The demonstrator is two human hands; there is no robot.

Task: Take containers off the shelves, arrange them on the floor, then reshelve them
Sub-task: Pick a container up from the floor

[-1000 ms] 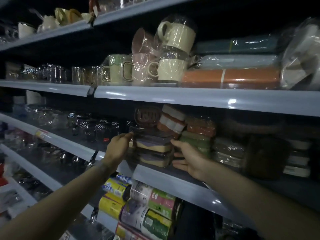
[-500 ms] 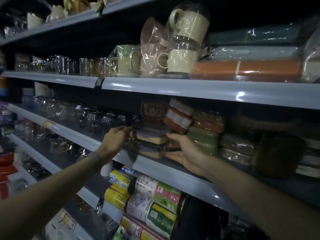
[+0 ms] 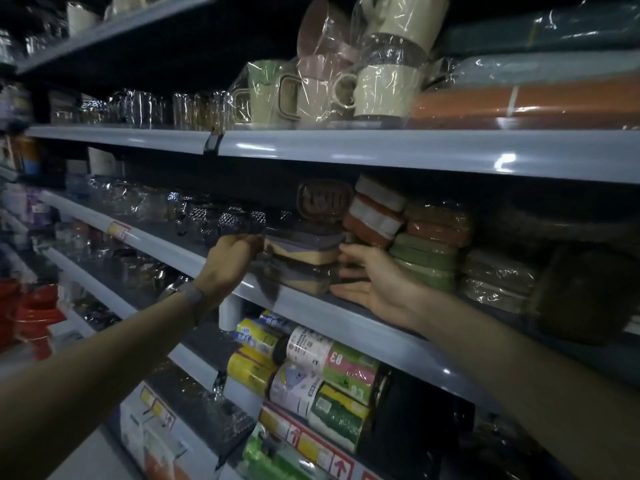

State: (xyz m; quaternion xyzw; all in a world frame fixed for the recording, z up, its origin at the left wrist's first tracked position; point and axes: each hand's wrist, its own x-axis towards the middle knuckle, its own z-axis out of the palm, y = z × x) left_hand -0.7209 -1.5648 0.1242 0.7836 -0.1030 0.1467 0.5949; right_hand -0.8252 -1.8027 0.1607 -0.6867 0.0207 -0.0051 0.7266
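Observation:
A stack of wrapped beige containers with purple lids [image 3: 300, 258] stands on the middle shelf [image 3: 346, 323]. My left hand [image 3: 230, 261] grips the stack's left side with curled fingers. My right hand [image 3: 372, 282] lies against its right side, fingers straight, palm turned up near the base. Orange-and-white containers [image 3: 375, 216] and green ones [image 3: 424, 261] sit stacked just right of it.
Wrapped mugs [image 3: 363, 81] and an orange roll [image 3: 519, 105] fill the shelf above. Glassware [image 3: 207, 220] stands left of the stack. Rolls of bags [image 3: 304, 368] lie on the shelf below. A dark round object [image 3: 585, 292] sits at far right.
The view has moved closer to the shelf. Both hands have stayed at the sides of the purple-lidded stack, the left one closing more tightly on it.

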